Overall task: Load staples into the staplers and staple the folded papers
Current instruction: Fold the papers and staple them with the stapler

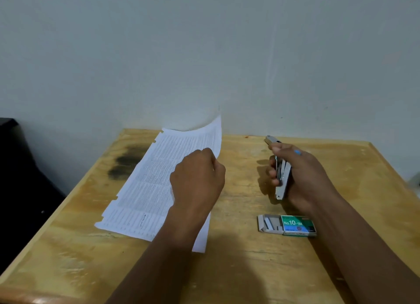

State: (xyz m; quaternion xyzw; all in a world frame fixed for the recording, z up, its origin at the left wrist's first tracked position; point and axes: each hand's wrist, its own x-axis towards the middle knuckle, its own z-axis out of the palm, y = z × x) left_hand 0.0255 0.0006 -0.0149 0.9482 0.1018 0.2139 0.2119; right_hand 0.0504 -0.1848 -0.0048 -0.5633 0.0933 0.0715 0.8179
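Left hand (197, 178) pinches the printed sheets' (145, 185) lifted edge; right hand (302, 174) grips the metal stapler (283, 178). Best square that fold before stapling.

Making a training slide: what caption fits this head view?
Left hand grips printed paper; right hand holds metal stapler above open staple box.

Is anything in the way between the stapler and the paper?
Nothing visible is. The right hand holds the stapler above the table, and only bare wood lies between it and the paper. The left hand grips the paper's near edge. The staple box sits nearer, off that path.
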